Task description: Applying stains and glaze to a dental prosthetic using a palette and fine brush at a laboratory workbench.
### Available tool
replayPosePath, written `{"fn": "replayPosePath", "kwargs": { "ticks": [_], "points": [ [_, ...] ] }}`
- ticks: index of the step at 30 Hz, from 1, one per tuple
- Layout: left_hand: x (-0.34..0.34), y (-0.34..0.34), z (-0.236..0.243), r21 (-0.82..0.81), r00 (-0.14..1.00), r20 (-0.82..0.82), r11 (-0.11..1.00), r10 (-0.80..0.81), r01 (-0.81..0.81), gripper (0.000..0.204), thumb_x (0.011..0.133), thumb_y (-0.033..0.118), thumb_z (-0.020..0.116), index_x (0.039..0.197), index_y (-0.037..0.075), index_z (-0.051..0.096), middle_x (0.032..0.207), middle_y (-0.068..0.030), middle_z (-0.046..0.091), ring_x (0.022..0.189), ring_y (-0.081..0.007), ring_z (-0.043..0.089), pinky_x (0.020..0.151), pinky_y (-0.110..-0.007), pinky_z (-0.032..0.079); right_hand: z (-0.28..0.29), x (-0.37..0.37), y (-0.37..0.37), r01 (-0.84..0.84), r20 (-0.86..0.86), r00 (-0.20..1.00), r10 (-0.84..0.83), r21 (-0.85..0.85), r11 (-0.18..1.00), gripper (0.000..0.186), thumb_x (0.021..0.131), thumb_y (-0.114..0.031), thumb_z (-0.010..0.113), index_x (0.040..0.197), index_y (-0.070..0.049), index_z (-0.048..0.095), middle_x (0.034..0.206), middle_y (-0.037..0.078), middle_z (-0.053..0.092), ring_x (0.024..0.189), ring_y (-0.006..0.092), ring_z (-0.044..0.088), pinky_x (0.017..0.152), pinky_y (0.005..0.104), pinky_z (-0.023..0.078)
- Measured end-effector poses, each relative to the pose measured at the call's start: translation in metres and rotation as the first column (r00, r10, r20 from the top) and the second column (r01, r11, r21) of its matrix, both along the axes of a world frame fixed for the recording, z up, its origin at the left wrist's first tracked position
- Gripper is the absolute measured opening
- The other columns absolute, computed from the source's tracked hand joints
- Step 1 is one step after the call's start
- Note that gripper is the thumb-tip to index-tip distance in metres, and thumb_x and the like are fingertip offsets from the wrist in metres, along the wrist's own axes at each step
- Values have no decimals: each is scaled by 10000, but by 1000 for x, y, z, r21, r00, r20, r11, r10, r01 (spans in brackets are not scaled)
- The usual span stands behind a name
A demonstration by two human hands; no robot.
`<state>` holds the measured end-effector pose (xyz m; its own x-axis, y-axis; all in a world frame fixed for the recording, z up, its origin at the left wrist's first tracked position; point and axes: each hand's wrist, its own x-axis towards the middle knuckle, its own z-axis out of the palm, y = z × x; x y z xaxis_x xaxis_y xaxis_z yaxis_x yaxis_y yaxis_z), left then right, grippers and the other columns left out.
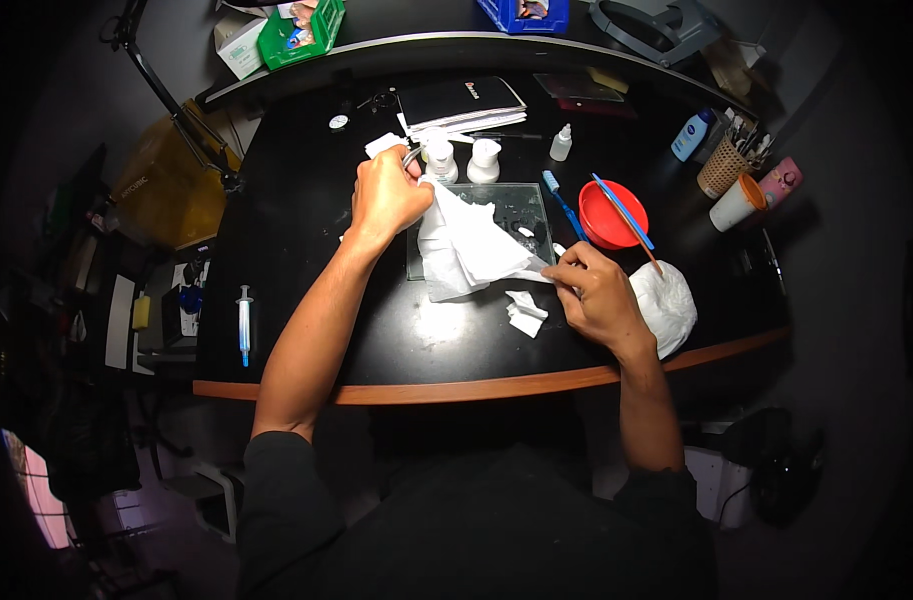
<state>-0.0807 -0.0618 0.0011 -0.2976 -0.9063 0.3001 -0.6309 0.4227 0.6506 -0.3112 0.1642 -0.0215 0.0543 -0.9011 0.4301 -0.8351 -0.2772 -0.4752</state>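
A crumpled sheet of white tissue paper (477, 240) is stretched between my two hands above a glass plate (535, 203). My left hand (389, 203) is closed on its upper left corner, and a curved piece of grey metal (411, 158) shows at the fingers, its kind unclear. Lower down on the other side, my right hand (602, 298) pinches a twisted end of the tissue between thumb and fingers. A torn scrap of tissue (526, 313) lies on the table just left of my right hand. Small white bits rest on the glass.
Two white jars (485, 162) stand behind the plate. To the right are a blue toothbrush (565, 207), a red bowl (602, 222) with sticks across it and a round white mass (667, 315). A syringe (245, 325) lies left. Behind are a dropper bottle (561, 143) and notebooks (462, 103).
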Motion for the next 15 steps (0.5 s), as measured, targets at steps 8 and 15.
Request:
{"fn": "replayPosePath", "kwargs": {
  "ticks": [8,15],
  "points": [
    [6,11,6,64,997,-68,997,-43,48,138,744,67,751,772,19,625,672,-41,630,645,-125,631,653,-298,528,29,37,-20,-22,-78,997,13,-109,994,404,772,-328,846,1012,-15,759,1024,138,633,978,304,628,830,416,534],
    [11,11,7,97,993,-105,994,-49,59,217,735,69,819,762,36,607,693,-8,616,663,-96,597,660,-289,513,10,66,-36,-17,-145,989,9,-53,998,346,769,-263,853,981,-35,701,1103,148,553,1056,311,568,844,430,478]
  ]
}}
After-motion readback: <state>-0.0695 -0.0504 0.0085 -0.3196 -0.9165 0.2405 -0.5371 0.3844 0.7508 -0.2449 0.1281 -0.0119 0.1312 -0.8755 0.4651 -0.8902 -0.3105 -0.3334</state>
